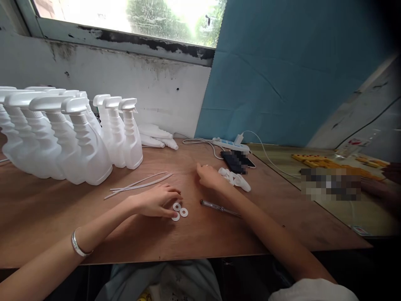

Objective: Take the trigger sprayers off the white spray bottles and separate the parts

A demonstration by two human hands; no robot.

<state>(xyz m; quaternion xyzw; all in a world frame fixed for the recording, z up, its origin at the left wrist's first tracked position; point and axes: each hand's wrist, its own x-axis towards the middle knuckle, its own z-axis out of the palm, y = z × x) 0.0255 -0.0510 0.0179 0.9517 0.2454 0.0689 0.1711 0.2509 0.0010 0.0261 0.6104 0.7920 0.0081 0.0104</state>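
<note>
Three white ring washers (184,212) lie close together on the brown tabletop. Over them is my left hand (156,200), fingers loosely apart, its thumb touching the nearest ring. My right hand (208,175) is at mid-table with its fingers drawn together and pointing down; whatever they hold, if anything, is hidden. Just right of it sits a small pile of translucent white plastic parts (241,182). A clear-handled screwdriver (219,207) lies below my right hand, partly behind the forearm. Thin white tubes (140,184) lie crossed beyond my left hand.
White spray bottles (94,146) stand in rows at the left. Loose white spray heads (156,133) lie by the wall. A power strip (232,145) with cables and a dark phone (233,162) are at the back. Yellow pieces (332,165) and another person's hand are at the right.
</note>
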